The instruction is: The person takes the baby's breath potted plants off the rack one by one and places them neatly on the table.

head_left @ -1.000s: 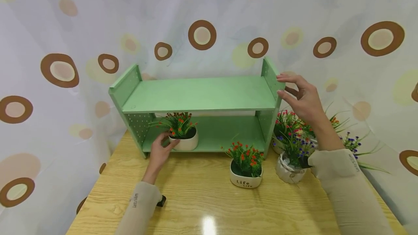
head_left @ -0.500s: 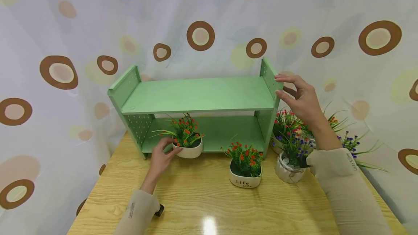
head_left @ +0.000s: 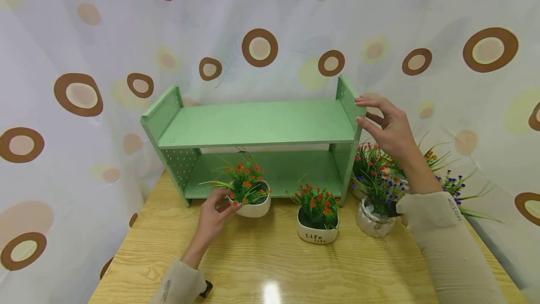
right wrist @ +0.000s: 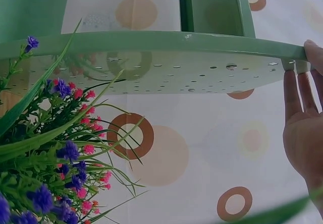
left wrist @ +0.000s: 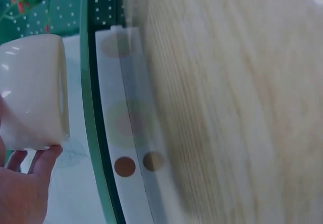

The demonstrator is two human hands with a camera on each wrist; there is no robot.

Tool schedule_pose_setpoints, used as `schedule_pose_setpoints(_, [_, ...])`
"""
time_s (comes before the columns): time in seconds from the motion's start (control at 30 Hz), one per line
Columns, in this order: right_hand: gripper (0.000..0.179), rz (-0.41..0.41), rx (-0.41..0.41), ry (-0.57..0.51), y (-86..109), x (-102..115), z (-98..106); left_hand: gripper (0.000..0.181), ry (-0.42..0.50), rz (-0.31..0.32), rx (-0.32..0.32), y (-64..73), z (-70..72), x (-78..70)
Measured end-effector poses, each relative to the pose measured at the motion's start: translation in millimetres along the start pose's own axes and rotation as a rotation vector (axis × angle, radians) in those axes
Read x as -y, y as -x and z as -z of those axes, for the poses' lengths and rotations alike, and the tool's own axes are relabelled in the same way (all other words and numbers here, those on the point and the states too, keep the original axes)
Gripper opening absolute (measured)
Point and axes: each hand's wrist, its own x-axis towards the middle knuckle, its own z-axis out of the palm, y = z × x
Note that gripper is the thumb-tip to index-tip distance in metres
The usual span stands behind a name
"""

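My left hand (head_left: 211, 222) holds a white oval flowerpot (head_left: 255, 209) by its left side, in front of the lower board of a green two-tier shelf (head_left: 261, 123). Red flowers (head_left: 246, 177) and grassy leaves rise from the pot. In the left wrist view the glossy white pot (left wrist: 33, 93) is seen from the side, with fingertips (left wrist: 48, 156) against it. My right hand (head_left: 392, 128) grips the front edge of the shelf's right side panel. The right wrist view shows this perforated panel (right wrist: 166, 67) with thumb and fingers on opposite faces.
A second red-flowered pot (head_left: 317, 234), lettered "Life", stands on the wooden table (head_left: 236, 266) before the shelf. Right of the shelf several more potted flowers cluster, including a white pot (head_left: 374, 219) with purple blooms. A dotted curtain (head_left: 291, 13) hangs behind.
The left hand has drawn the flowerpot out from the lower board, forward and to the right. My right hand stays on the side panel, and the shelf has not visibly moved.
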Motion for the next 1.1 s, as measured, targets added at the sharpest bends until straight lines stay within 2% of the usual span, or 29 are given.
schedule_pose_setpoints(0.27, [0.036,-0.012,-0.002,0.003,1.8,-0.6,0.2,0.029,0.058,-0.038,0.048,12.8,-9.6,-4.3])
schedule_pose_setpoints(0.47, [0.036,-0.008,-0.002,0.003,1.0,-1.3,-0.2,0.024,0.059,-0.063,0.082,22.6,-12.7,-23.6])
schedule_pose_setpoints(0.63, [0.035,-0.013,-0.005,0.005,1.1,-1.7,-1.3,0.023,0.035,-0.018,0.106,27.7,-12.0,-30.7])
schedule_pose_setpoints(0.93, [0.035,-0.012,-0.011,0.001,1.0,-0.7,-1.4,0.026,0.066,0.065,0.161,28.8,-14.4,-21.8])
schedule_pose_setpoints(1.1, [0.036,-0.016,-0.012,0.008,0.7,-1.2,-1.5,0.025,0.051,0.096,0.181,29.2,-16.1,-18.7])
